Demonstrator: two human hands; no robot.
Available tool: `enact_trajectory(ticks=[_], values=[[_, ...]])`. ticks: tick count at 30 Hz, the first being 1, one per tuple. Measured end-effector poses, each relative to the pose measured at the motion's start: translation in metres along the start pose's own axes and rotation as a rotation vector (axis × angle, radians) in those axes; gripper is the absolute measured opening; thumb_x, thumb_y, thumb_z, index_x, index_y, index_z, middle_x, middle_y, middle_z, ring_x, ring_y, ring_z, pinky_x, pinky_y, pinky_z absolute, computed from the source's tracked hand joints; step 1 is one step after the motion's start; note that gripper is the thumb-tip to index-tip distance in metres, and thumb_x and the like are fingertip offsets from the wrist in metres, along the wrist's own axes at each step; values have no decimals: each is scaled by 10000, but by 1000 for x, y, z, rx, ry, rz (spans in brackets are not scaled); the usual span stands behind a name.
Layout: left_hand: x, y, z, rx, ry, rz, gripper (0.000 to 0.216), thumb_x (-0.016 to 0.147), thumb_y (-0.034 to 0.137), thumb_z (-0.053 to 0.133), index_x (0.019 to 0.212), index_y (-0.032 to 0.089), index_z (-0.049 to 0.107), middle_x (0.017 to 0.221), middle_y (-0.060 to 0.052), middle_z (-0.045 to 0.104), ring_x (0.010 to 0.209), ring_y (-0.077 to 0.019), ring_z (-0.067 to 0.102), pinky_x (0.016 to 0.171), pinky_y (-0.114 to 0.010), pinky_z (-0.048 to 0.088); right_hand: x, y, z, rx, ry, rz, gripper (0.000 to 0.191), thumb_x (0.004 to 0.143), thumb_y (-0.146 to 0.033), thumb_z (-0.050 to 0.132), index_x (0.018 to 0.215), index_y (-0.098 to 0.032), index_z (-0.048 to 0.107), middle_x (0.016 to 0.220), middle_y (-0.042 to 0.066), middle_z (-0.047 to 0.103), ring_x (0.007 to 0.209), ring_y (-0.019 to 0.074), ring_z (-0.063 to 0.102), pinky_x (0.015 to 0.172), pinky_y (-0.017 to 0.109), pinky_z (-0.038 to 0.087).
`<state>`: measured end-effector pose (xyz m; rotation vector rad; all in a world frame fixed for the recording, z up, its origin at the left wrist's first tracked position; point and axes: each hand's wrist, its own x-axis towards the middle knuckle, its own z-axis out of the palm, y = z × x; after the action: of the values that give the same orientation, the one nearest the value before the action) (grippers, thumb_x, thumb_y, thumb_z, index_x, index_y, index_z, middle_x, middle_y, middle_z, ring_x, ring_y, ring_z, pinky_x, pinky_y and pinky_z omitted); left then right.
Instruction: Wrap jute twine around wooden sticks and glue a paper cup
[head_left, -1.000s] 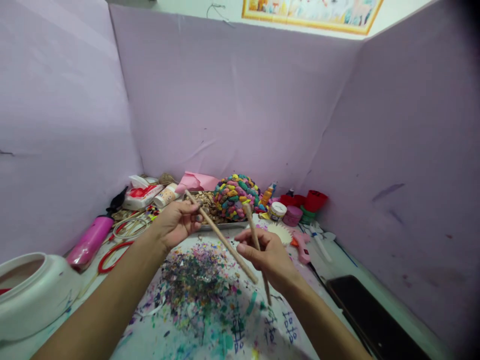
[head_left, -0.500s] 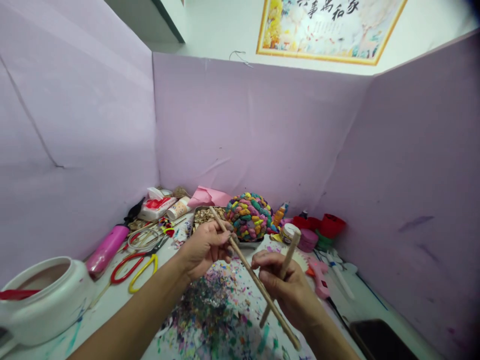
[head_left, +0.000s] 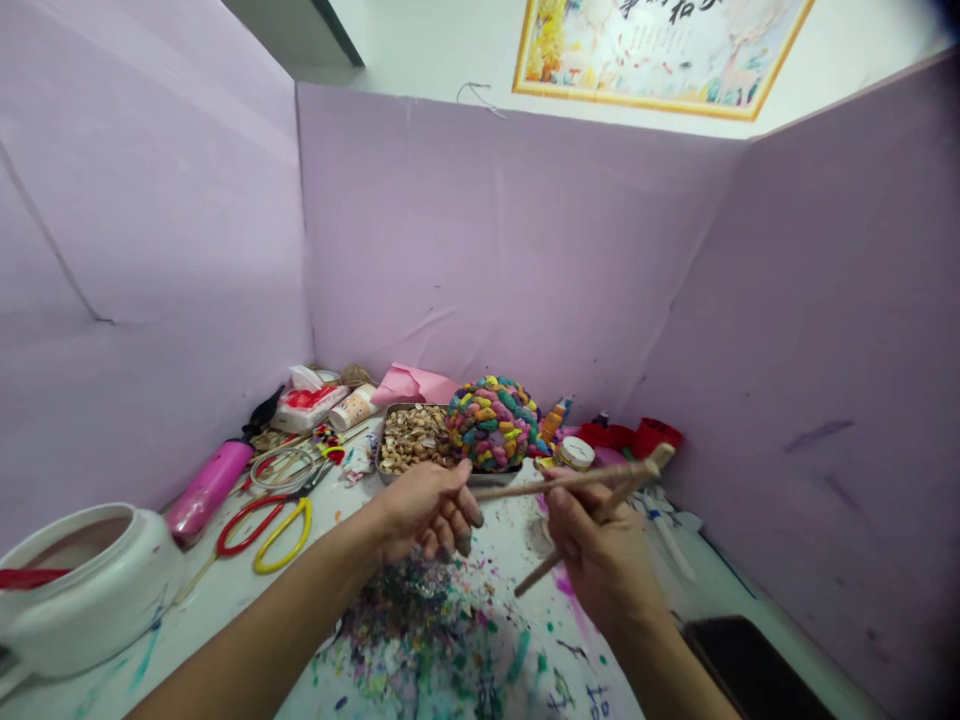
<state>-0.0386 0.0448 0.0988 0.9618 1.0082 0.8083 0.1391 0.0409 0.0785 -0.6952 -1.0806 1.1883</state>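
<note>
Below, paint-spattered tabletop (head_left: 510,640) under sticks (head_left: 517,489); behind, purple panels (head_left: 487,240).

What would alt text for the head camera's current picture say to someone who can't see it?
A person's right hand holds two tan sticks, overlapping near one end, above a paint-speckled table; the left hand is by one stick's other end, contact unclear. A multicoloured bumpy ball sits behind; scissors lie to the left.

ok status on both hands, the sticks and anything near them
Right hand gripping slanted stick, second stick crossing it. Left hand at second stick's left end, hold unclear. Tray and multicoloured ball just beyond.
</note>
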Motion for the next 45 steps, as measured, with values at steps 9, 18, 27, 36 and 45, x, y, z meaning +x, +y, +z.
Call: enact_trajectory(ticks=[9,18,27,36,45], values=[[-7,-8,21,666,-113,345,113,643,163,569,729,143,639,497,64,466,421,-57,386,390,-168,292,1,-7,7,31,16,122,178,570,-234,722,699,-124,666,393,-97,343,333,12,206,341,186,95],[-2,-10,20,379,28,419,86,690,227,548,697,144,569,499,55,454,406,-60,395,365,-166,311,0,-8,6,84,-180,111,374,729,-501,500,897,-181,596,755,34,582,479,83,420,351,196,190],[7,-39,40,552,51,501,111,730,194,497,679,144,582,552,36,484,494,-86,435,469,-200,349,0,-9,-8,-104,-152,59,346,781,-512,443,842,-185,540,686,14,554,474,86,411,360,178,209],[15,-67,51,855,48,609,145,755,166,471,652,175,574,543,22,524,526,-115,468,524,-218,318,-11,17,-21,16,-140,-6,351,766,-501,485,593,-199,439,424,-96,255,339,57,193,331,189,152],[14,-67,55,903,83,640,173,745,149,462,578,178,494,507,37,452,507,-113,426,504,-221,271,-14,22,-23,-2,-182,-86,370,803,-473,463,563,-200,395,414,-97,242,339,61,200,333,199,144]])
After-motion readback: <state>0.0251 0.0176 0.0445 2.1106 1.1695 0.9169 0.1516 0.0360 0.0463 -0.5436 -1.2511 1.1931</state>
